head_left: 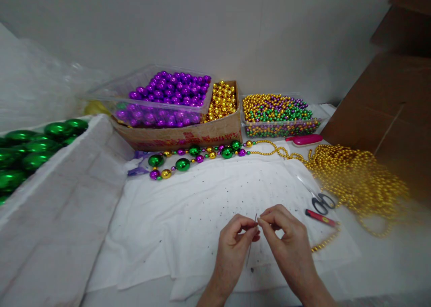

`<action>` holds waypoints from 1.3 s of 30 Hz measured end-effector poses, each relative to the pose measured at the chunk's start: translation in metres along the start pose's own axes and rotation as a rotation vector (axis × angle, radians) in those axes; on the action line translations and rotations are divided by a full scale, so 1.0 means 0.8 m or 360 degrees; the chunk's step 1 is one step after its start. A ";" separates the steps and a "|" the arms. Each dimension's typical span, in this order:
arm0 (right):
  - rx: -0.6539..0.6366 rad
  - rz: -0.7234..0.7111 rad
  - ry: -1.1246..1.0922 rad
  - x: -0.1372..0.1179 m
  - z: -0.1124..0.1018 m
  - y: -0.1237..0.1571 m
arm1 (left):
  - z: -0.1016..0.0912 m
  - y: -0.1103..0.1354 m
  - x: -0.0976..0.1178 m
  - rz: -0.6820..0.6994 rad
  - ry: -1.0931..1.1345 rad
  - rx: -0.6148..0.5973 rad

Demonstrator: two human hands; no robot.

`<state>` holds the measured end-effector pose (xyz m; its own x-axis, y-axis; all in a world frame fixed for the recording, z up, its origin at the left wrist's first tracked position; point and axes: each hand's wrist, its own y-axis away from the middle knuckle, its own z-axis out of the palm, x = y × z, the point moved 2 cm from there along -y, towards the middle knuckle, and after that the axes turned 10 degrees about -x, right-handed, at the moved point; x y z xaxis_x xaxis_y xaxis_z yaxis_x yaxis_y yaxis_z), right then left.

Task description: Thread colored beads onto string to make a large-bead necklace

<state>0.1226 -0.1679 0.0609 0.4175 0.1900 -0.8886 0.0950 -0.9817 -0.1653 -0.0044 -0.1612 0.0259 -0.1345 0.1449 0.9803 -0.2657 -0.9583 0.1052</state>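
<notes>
On the white cloth (188, 217) before the wall, our left hand (235, 239) and right hand (286, 239) both pinch a thin needle (256, 218) — nothing strung on it yet, we judge — while one finished bead strand (198, 156) lies beyond

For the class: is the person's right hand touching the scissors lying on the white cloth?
Apart. The head view shows the right hand pinched toward the left hand, with bare white cloth between it and the scissors.
</notes>
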 end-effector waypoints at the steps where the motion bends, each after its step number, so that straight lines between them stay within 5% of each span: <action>1: -0.0002 -0.0001 0.0007 0.001 0.000 0.000 | 0.000 0.000 0.000 0.0006 -0.0010 -0.0001; 39: 0.0038 -0.0023 -0.0033 0.005 -0.005 0.005 | 0.002 0.004 -0.011 0.0188 -0.0204 -0.0107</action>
<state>0.1280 -0.1707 0.0584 0.3972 0.2043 -0.8947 0.0791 -0.9789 -0.1884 -0.0024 -0.1664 0.0181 -0.0467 -0.0043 0.9989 -0.3188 -0.9476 -0.0189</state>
